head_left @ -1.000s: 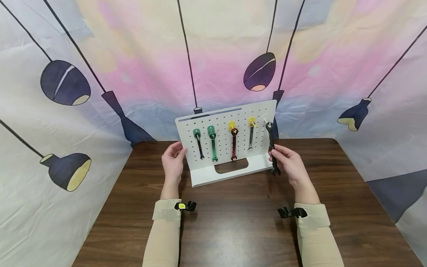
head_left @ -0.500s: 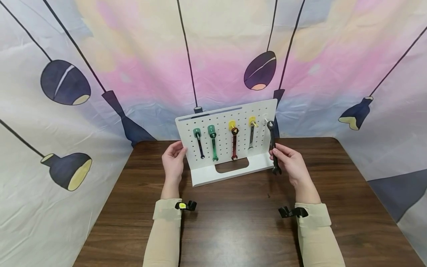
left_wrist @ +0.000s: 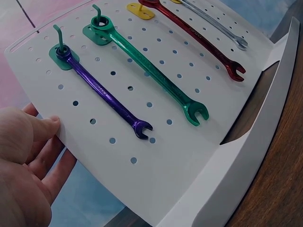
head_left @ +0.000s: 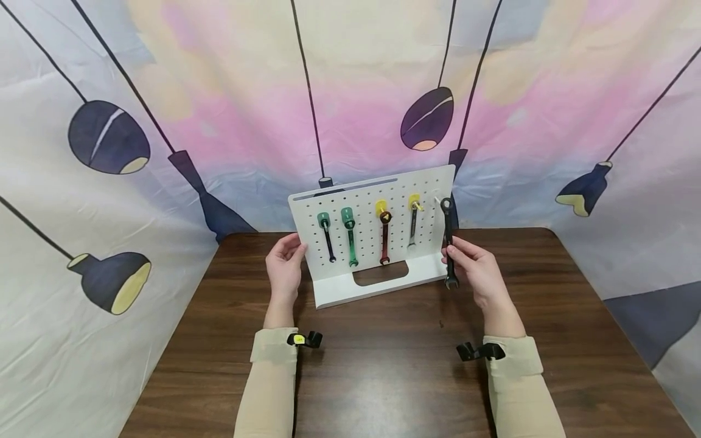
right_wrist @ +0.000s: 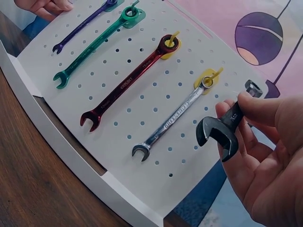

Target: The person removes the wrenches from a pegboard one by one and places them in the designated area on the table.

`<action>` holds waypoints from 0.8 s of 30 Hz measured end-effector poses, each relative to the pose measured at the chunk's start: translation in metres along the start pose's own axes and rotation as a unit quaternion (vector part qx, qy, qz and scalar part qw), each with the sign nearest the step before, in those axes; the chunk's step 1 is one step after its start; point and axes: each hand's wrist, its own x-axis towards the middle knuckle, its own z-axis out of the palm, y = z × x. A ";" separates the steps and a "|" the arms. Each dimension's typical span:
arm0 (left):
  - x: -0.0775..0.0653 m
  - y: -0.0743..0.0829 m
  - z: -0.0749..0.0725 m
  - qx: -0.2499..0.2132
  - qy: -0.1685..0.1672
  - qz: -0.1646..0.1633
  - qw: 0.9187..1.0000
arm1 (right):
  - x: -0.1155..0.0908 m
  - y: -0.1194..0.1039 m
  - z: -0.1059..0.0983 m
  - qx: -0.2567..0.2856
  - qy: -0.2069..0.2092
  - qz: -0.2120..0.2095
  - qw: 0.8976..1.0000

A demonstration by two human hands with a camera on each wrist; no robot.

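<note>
A white pegboard stand [head_left: 331, 294] is upright on the table. My left hand [head_left: 283, 267] pinches its left edge, thumb in front and fingers behind. Near the right edge, my right hand [head_left: 479, 271] holds a black combination wrench [head_left: 448, 226] between thumb and fingers, ring end up, open end down. That ring end is close to a pale hook [head_left: 436, 198]; whether they touch, I cannot tell. On coloured hooks hang a purple wrench [left_wrist: 97, 87], a green wrench [left_wrist: 147, 68], a red wrench [right_wrist: 130, 78] and a silver wrench [right_wrist: 173, 116].
The stand is on a dark brown wooden table [head_left: 378, 365], towards its far edge. Behind it hangs a printed curtain [head_left: 361, 91] with painted lamps. An oblong cutout passes through the stand near its base. A tiny dark speck [head_left: 441, 324] lies in front of the right hand.
The black wrench's ring end has shifted slightly right, so the wrench hangs a little straighter. My left hand and the pegboard stay where they were.
</note>
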 end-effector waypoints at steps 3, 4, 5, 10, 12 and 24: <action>-0.001 0.000 -0.001 0.000 -0.002 0.001 1.000 | 0.000 0.001 0.001 0.004 0.003 0.000 1.000; -0.001 0.000 -0.002 0.000 -0.002 0.001 1.000 | 0.000 0.001 0.001 0.006 0.004 0.001 1.000; -0.001 0.000 -0.002 0.000 -0.001 0.001 1.000 | 0.000 0.000 0.002 0.005 0.003 0.002 1.000; 0.000 0.002 0.000 -0.005 0.000 0.005 1.000 | 0.000 0.000 0.007 -0.003 0.001 0.004 1.000; 0.001 0.002 0.001 -0.006 -0.001 0.007 1.000 | 0.000 0.000 0.010 -0.006 -0.003 0.003 1.000; 0.001 0.000 0.000 -0.008 0.001 -0.001 1.000 | -0.011 0.035 0.020 -0.012 -0.080 0.067 0.994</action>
